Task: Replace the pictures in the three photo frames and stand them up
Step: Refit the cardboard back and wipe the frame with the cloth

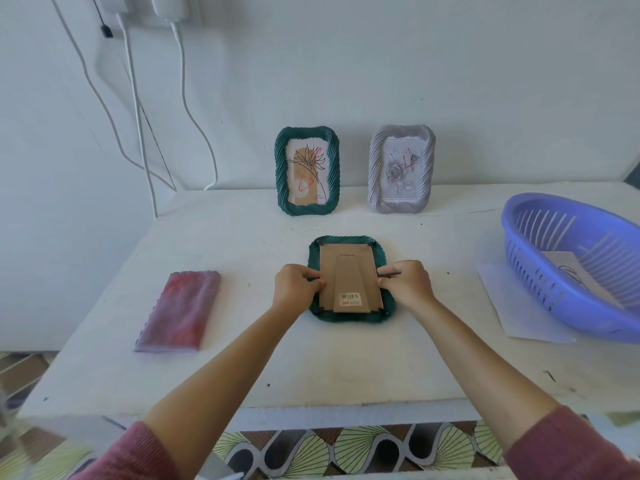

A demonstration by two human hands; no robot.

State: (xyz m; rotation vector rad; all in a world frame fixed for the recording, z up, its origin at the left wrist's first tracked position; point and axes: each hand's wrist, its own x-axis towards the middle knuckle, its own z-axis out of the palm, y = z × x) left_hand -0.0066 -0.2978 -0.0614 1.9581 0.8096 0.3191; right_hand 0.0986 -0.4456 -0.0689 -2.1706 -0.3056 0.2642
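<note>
We pressed our left hand (pixel 297 285) and right hand (pixel 405 283) against the side edges of the cardboard back (pixel 349 282) of the green frame (pixel 349 318) lying face down mid-table (pixel 242 368), fingers curled onto it, while two frames, dark green (pixel 307 171) and grey (pixel 401 169), stood against the wall.

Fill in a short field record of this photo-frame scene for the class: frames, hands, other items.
standing frames: dark green ribbed frame and grey ribbed frame, upright against the wall
frame being worked on: green frame lying face down, brown cardboard back up
left hand: at the left edge of the back
right hand: at the right edge
other items: purple plastic basket, folded pink cloth
</note>
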